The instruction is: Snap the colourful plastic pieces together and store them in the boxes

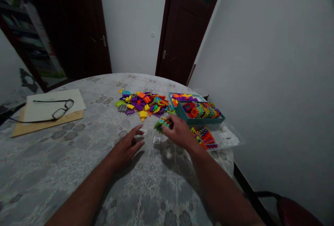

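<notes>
My right hand (176, 129) grips a small assembled block of interlocking plastic pieces (161, 124), green with some orange and blue, just above the table. My left hand (130, 143) hovers over the cloth with thumb and fingers apart and nothing between them. Close to its fingertips lies a small white frame-shaped piece (143, 132). A second white piece (156, 140) rests between the two hands. Beyond them spreads a loose pile of colourful plastic building pieces (141, 102).
At the right stands a teal box (199, 120) packed with assembled pieces. Beside it, more joined pieces (205, 137) and white frames (228, 139) lie on clear plastic. Eyeglasses (61, 112) rest on paper (33, 106) at left. A patterned cloth (104, 170) covers the round table.
</notes>
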{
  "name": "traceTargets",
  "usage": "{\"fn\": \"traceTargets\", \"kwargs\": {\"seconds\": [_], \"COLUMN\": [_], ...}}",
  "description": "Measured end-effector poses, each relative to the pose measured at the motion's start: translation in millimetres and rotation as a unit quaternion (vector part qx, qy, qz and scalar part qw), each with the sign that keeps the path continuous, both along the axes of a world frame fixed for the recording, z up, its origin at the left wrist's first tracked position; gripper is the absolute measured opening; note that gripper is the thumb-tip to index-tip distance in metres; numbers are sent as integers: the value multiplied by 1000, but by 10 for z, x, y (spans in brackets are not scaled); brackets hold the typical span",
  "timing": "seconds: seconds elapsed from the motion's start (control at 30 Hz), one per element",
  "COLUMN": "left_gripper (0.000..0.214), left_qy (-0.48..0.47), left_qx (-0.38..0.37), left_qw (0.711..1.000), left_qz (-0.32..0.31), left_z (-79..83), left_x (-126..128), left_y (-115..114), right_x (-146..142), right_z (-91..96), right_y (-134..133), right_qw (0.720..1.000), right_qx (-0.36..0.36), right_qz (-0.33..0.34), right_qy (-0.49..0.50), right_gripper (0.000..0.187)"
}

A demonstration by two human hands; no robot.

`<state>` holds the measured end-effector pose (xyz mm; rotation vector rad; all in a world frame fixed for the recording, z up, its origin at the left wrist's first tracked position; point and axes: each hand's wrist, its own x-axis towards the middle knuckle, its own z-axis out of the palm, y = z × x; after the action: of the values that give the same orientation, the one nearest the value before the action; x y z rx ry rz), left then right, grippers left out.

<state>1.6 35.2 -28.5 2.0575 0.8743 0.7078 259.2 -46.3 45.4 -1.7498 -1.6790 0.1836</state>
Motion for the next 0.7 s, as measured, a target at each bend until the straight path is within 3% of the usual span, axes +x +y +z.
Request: {"fn": "traceTargets", "kwargs": {"seconds": [0.13,0.2,0.27,0.37,0.7], "left_gripper": [65,62,60,57,54], "left_qy": [27,29,27,25,36], "left_qx": [3,1,-1,-2,15], "left_qw": [1000,1000,1000,1000,999], "left_qz": [-3,-9,-12,-15,-25], "left_z": [12,33,55,74,1], "left_x": [10,12,11,7,-1], "left_y": [11,5,-3,-9,16], "right_x": [695,1029,1278,1454,1400], "right_z": [425,550,595,535,155], "right_y": [90,164,234,315,545], "right_qw": [985,965,945,925,907], "right_qx": [32,-11,-99,-173,-186], "right_qz": [-171,-256,-292,-303,-316], "right_qy": [-19,-63,-110,-153,-206], "right_gripper": [35,36,39,42,51]}}
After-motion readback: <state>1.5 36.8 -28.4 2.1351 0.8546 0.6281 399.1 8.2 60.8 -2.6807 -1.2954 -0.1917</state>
